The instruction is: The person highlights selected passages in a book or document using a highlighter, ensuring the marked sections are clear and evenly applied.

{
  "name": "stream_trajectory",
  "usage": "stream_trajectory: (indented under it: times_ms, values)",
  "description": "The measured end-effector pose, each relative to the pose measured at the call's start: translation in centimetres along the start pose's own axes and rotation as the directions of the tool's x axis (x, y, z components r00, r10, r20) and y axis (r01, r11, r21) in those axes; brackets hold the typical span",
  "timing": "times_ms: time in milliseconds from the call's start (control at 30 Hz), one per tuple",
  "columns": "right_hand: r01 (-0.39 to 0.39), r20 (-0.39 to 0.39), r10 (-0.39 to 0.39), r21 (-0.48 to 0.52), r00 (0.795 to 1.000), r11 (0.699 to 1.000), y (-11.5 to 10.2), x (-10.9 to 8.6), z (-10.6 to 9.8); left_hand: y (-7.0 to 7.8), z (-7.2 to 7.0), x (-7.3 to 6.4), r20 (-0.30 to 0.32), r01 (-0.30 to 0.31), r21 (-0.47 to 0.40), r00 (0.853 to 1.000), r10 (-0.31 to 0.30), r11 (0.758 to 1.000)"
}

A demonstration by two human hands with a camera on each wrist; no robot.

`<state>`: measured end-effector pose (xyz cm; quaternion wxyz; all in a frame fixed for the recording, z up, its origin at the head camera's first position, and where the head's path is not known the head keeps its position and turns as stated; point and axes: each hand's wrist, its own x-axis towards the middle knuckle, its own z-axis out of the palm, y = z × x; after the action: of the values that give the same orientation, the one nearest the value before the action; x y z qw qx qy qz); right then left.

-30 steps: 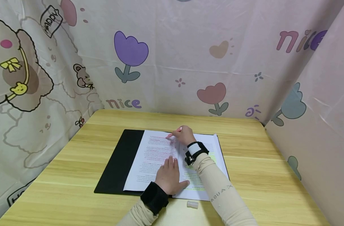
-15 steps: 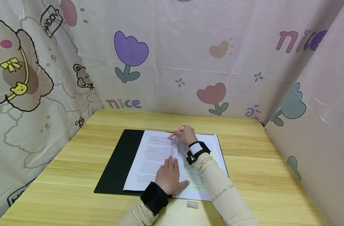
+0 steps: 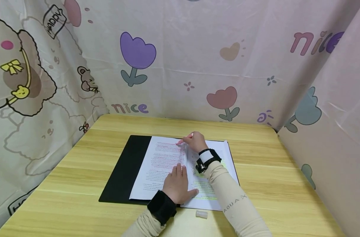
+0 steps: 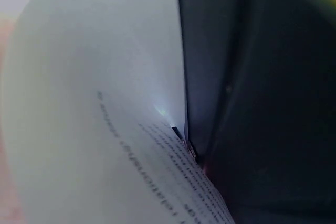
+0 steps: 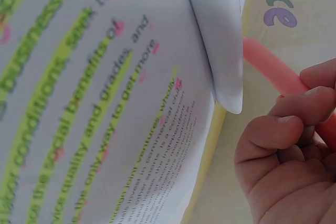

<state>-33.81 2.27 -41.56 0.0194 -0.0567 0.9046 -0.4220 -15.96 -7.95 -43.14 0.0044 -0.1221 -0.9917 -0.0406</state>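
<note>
Printed pages (image 3: 150, 184) lie spread across an open black folder (image 3: 120, 171) on the wooden table. My right hand (image 3: 196, 142) pinches a pink highlighter (image 5: 273, 69) between thumb and fingers. Its tip is at a top line of the left page, near the centre fold. Many lines on that page bear pink marks, while the right page (image 3: 206, 194) has yellow-green highlighting. My left hand (image 3: 176, 187) rests flat across the fold at the lower middle, fingers straight and thumb spread. The left wrist view has only a curved page (image 4: 94, 51) and black cover, with that hand out of sight.
A small pale cap (image 3: 201, 214) lies on the table (image 3: 79, 184) just below the folder's near edge. Patterned curtains (image 3: 180, 59) hang behind the table and at both sides.
My right hand has slid slightly to the right with the highlighter, its tip closer to the centre fold. The left hand and the folder have stayed in place.
</note>
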Motion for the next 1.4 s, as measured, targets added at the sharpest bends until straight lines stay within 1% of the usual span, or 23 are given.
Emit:
stream_trajectory:
  times_ms: [233,500,1067,1400]
  values:
    - [0.003,-0.004,-0.003,0.024,1.0,1.0,0.5,0.07,-0.19,0.05,0.01,0.14,0.015,0.005,-0.01,1.0,-0.005,1.0]
    - [0.028,-0.015,-0.028,0.027,1.0,0.999,0.88,0.2,-0.2,0.09,-0.03,0.07,0.0,0.0,0.001,1.0,0.0,1.0]
    - [0.003,-0.017,-0.003,0.033,1.0,0.999,0.88,-0.02,-0.13,0.16,-0.16,-0.05,0.004,0.0,0.022,1.0,0.0,1.0]
    - [-0.019,-0.012,0.019,0.036,1.0,0.999,0.87,0.05,-0.28,0.17,-0.09,-0.02,0.001,0.0,0.01,1.0,0.0,1.0]
